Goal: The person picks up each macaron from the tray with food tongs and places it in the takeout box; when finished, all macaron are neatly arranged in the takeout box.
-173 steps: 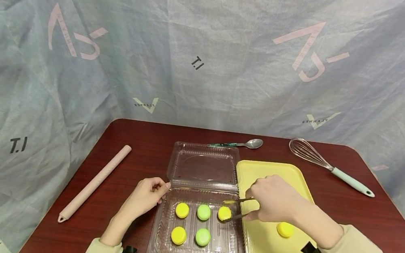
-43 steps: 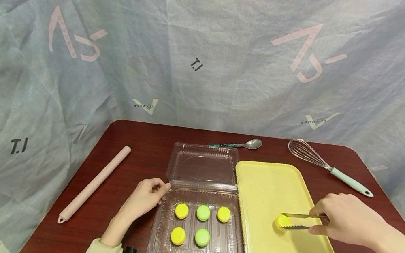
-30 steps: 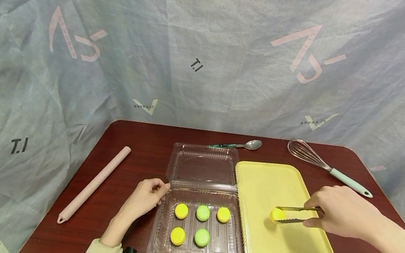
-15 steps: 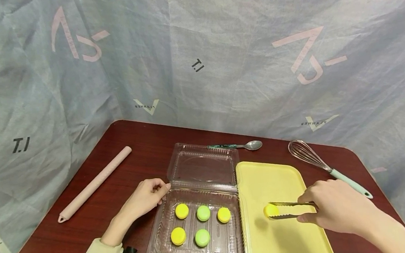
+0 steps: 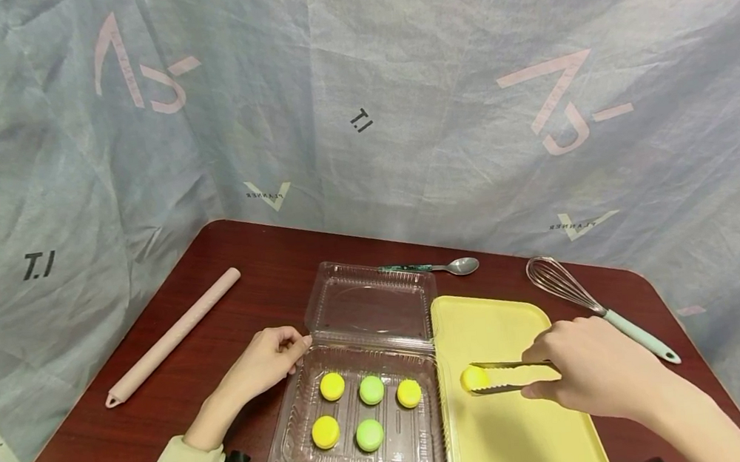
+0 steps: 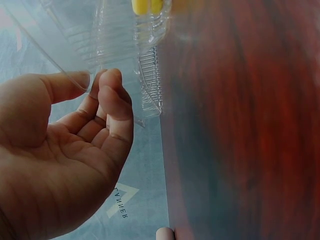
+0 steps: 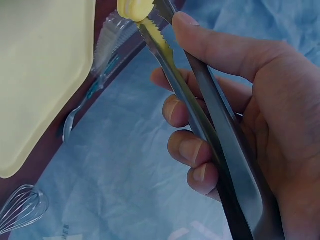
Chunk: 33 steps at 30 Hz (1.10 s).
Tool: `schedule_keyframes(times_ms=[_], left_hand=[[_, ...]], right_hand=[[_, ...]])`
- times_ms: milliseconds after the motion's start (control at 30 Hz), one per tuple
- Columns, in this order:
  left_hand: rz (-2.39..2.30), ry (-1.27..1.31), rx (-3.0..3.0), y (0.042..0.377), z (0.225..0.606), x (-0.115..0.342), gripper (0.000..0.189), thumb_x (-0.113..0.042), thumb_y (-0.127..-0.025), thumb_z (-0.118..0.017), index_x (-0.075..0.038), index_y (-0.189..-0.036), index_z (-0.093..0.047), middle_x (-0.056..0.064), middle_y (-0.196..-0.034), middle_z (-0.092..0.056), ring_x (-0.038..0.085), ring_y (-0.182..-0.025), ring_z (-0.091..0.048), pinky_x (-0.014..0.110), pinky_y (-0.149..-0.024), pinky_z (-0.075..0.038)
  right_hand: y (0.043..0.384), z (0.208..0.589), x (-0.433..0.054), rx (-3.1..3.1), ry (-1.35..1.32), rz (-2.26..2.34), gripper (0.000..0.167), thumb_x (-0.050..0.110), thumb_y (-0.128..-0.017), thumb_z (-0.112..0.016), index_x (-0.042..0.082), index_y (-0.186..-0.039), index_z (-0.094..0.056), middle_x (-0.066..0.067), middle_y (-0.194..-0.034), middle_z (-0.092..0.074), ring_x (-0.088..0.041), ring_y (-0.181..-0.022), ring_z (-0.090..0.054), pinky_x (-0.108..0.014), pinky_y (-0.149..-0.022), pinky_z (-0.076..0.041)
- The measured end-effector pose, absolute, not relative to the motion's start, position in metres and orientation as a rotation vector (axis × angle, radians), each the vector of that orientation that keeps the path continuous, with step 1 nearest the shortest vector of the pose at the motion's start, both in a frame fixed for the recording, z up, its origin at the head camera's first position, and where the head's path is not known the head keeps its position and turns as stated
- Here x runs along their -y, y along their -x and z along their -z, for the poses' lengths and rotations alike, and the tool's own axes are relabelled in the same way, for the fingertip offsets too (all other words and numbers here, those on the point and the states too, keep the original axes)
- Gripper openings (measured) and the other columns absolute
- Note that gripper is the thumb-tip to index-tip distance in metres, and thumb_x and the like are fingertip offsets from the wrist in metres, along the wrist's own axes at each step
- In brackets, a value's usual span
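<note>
The held yellow macaron (image 5: 474, 378) sat between the tips of the metal tongs (image 7: 215, 105), just right of the clear box (image 5: 399, 429) and over the yellow tray (image 5: 493, 323) beside that box; how high above the tray it was could not be told. Being round, it offered no long axis, but the tongs lay roughly crosswise, tips toward the box. The right hand (image 5: 591, 369) was much the nearer one: the macaron lay leftward from its fingers, on the box side, and those fingers and thumb were curled firmly round the tongs' arms. Inside the box stood three yellow macarons (image 5: 332, 386) and two green macarons (image 5: 371, 390), yellow, green, yellow at the back, yellow and green in front. At the box's left edge, by the hinge, the left hand (image 5: 265, 364) pinched the plastic between thumb and forefinger. The lid (image 5: 370, 301) lay folded back behind the box, with a spoon (image 5: 462, 266) at its far edge. Farther out on the table (image 5: 265, 256), a whisk (image 5: 641, 335) rested well right of the box and a pink rolling pin (image 5: 175, 335) well left.
</note>
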<state>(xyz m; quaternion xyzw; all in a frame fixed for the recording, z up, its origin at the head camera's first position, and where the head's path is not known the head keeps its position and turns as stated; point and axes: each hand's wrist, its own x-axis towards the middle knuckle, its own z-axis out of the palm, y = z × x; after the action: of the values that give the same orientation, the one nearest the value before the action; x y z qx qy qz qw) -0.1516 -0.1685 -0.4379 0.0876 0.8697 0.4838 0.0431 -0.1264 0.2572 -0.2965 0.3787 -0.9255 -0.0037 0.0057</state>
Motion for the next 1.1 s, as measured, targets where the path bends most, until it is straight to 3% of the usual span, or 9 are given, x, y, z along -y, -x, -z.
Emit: schedule_keyframes(times_ms=[367,767,967,1100], left_hand=[[-1.484,-0.278,-2.657,0.151,0.439,0.169,0.028,-0.024,-0.101,-0.061,-0.007,-0.078,-0.062,0.002,-0.063,-0.059,0.017,-0.060,-0.061,0.026,-0.054,-0.044],[-1.476,-0.264,-2.657,0.152,0.437,0.168,0.029,-0.025,-0.102,-0.060,-0.007,-0.080,-0.063,0.003,-0.062,-0.058,0.019,-0.060,-0.060,0.026,-0.052,-0.043],[-1.479,-0.254,-2.653,0.152,0.437,0.168,0.029,-0.027,-0.102,-0.060,-0.007,-0.080,-0.064,0.002,-0.062,-0.058,0.018,-0.060,-0.060,0.025,-0.052,-0.042],[-1.484,-0.257,-2.650,0.152,0.438,0.168,0.029,-0.026,-0.101,-0.061,-0.006,-0.081,-0.064,0.002,-0.062,-0.059,0.017,-0.061,-0.060,0.025,-0.052,-0.042]], right_hand=[[0.129,0.297,-0.236,2.867,-1.250,0.014,0.033,0.040,-0.075,-0.085,0.034,-0.066,-0.053,0.029,-0.065,-0.044,0.004,-0.053,-0.033,-0.022,-0.049,-0.030],[0.129,0.305,-0.218,2.842,-1.297,0.024,0.029,0.041,-0.075,-0.084,0.033,-0.067,-0.058,0.027,-0.068,-0.051,0.004,-0.057,-0.040,-0.024,-0.051,-0.034],[0.128,0.316,-0.207,2.817,-1.358,0.040,0.031,0.042,-0.075,-0.083,0.033,-0.064,-0.056,0.027,-0.064,-0.047,0.004,-0.055,-0.038,-0.027,-0.053,-0.034],[0.127,0.326,-0.201,2.810,-1.393,0.043,0.024,0.044,-0.075,-0.083,0.031,-0.068,-0.065,0.024,-0.069,-0.058,0.002,-0.059,-0.047,-0.031,-0.053,-0.038]])
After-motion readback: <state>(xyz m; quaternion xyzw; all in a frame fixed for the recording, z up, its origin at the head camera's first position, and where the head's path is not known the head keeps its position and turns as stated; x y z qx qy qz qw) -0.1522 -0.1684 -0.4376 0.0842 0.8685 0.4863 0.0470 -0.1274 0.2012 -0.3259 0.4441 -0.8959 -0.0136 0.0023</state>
